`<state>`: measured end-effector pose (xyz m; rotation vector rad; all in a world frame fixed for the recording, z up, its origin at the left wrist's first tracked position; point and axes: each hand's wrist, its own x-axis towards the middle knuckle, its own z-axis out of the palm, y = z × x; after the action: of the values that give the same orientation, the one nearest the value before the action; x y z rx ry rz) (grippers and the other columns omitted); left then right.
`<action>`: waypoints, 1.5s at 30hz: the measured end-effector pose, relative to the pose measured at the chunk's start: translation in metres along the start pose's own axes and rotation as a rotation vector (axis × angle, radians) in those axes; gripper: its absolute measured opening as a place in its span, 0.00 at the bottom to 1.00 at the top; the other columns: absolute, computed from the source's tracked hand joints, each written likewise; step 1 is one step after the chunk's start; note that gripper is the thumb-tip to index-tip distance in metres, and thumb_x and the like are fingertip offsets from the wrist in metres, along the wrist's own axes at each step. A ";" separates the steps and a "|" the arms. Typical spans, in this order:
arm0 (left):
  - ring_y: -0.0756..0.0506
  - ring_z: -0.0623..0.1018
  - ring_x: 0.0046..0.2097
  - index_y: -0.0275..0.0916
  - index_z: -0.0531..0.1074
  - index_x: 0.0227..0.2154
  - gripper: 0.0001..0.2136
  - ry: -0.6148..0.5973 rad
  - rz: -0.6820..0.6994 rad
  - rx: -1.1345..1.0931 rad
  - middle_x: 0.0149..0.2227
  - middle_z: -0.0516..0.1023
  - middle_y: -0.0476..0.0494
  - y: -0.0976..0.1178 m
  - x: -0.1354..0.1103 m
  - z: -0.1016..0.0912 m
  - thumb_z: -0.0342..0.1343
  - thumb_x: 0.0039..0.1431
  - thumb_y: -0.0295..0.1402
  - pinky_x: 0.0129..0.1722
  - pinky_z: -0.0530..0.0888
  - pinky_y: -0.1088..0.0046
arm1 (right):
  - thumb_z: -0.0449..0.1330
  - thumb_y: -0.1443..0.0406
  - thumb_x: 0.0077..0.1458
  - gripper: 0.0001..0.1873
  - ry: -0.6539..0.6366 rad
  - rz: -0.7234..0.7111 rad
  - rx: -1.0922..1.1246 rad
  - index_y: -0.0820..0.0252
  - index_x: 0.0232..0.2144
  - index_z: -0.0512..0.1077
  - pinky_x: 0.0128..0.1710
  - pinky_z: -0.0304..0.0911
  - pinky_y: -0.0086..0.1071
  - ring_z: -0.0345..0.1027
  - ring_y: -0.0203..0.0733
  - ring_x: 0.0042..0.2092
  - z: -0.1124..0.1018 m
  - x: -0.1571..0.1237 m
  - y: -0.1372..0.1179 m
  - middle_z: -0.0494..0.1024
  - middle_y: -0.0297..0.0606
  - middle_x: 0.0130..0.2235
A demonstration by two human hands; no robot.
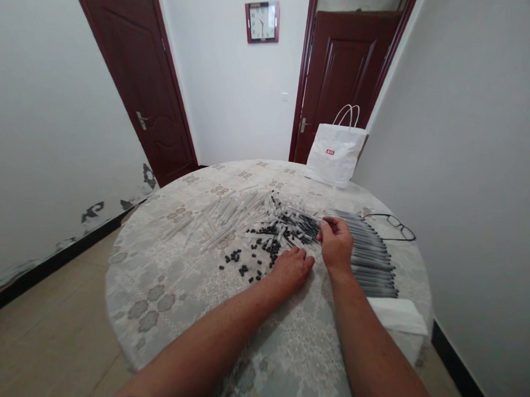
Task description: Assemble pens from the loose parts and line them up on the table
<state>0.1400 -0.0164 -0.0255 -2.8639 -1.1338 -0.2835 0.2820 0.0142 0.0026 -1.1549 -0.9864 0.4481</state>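
My right hand (336, 241) is raised over the right side of the pile, thumb and fingers pinching what looks like a thin clear pen barrel (306, 214) that points left. My left hand (291, 267) rests low on the table at the pile's near edge, fingers curled down; whatever they hold is hidden. Beside it lie small black pen plugs (274, 246). Dark pen refills with white tips (301, 227) lie heaped between the hands. Loose clear barrels (233, 211) spread to the left. Right of my right hand, assembled-looking pens (371, 248) lie side by side in a row.
A patterned cloth covers the round table (166, 300). Eyeglasses (399, 228) lie at the right edge, beyond the row. A folded white sheet (398, 315) lies nearer me. At the far edge stands a white paper bag (336, 152). Walls are close by on both sides.
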 end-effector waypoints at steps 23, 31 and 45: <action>0.38 0.73 0.47 0.39 0.73 0.38 0.07 0.065 -0.114 -0.036 0.41 0.76 0.36 -0.032 -0.014 -0.007 0.50 0.65 0.31 0.48 0.68 0.59 | 0.61 0.56 0.53 0.13 -0.062 0.004 -0.022 0.59 0.37 0.72 0.23 0.61 0.29 0.64 0.35 0.23 0.012 -0.012 -0.006 0.73 0.30 0.25; 0.44 0.77 0.41 0.41 0.72 0.43 0.08 0.392 -0.313 -0.557 0.39 0.79 0.44 -0.066 -0.059 -0.040 0.53 0.64 0.36 0.43 0.71 0.67 | 0.61 0.58 0.53 0.11 -0.098 0.008 0.067 0.58 0.36 0.71 0.23 0.59 0.27 0.63 0.34 0.22 0.010 -0.014 -0.008 0.69 0.26 0.21; 0.44 0.80 0.44 0.39 0.68 0.43 0.14 0.579 -0.523 -1.385 0.43 0.82 0.40 -0.111 -0.103 -0.033 0.59 0.59 0.41 0.43 0.76 0.65 | 0.61 0.56 0.55 0.13 -0.421 0.139 0.125 0.58 0.39 0.73 0.19 0.55 0.26 0.61 0.33 0.22 0.032 -0.048 -0.005 0.74 0.32 0.26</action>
<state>-0.0141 -0.0081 -0.0147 -2.6282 -1.9508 -2.5580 0.2290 -0.0056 -0.0109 -1.0398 -1.2231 0.8777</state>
